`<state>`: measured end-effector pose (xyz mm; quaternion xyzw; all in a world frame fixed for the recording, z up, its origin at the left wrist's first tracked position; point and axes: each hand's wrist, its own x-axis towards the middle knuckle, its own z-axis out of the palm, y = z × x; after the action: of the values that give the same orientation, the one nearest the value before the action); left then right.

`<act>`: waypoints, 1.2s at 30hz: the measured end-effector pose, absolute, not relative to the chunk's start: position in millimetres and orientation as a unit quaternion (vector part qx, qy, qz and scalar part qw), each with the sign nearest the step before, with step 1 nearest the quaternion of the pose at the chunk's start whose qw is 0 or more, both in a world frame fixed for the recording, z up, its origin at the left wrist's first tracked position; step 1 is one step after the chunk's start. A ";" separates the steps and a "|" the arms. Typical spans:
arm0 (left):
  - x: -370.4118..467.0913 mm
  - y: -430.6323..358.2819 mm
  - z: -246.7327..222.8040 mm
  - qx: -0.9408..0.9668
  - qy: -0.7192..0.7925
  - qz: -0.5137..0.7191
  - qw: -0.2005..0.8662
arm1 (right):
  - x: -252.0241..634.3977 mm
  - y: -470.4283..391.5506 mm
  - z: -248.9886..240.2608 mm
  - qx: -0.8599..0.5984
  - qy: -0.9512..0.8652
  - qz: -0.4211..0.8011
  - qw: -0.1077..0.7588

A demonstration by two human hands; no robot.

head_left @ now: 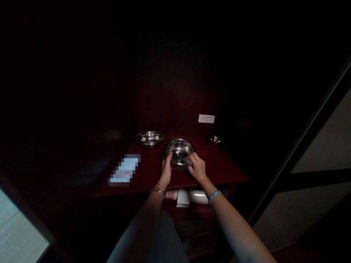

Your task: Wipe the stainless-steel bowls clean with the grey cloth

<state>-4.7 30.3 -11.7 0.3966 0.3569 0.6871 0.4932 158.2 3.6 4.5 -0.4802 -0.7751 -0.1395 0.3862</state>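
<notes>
Dark red tabletop (148, 175) holds shiny metal bowl (179, 147), left hand (166, 171) gripping its near-left rim, thumb inside, other fingers hidden; left of bowl, stacked metal dishes (149, 138); right hand (197, 166) at bowl's near-right edge, fingers bunched around grey cloth (188, 162); small bowl (215, 140) right of bowl.

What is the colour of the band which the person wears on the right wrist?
The wristband is light blue; it shows best in the head view.
</notes>
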 end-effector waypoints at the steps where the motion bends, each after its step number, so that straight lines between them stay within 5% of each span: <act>1: -4.9 29.9 -10.9 0.397 0.357 0.686 0.495 | 158.6 3.8 4.3 -0.479 -0.775 -0.138 0.389; 36: -0.5 24.9 -9.6 0.458 0.347 0.670 0.470 | 156.9 4.9 4.2 -0.502 -0.753 -0.148 0.399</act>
<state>-0.5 24.9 -9.6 0.4578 0.3472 0.6698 0.4703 156.9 4.9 4.2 -0.5017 -0.7532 -0.1482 0.3989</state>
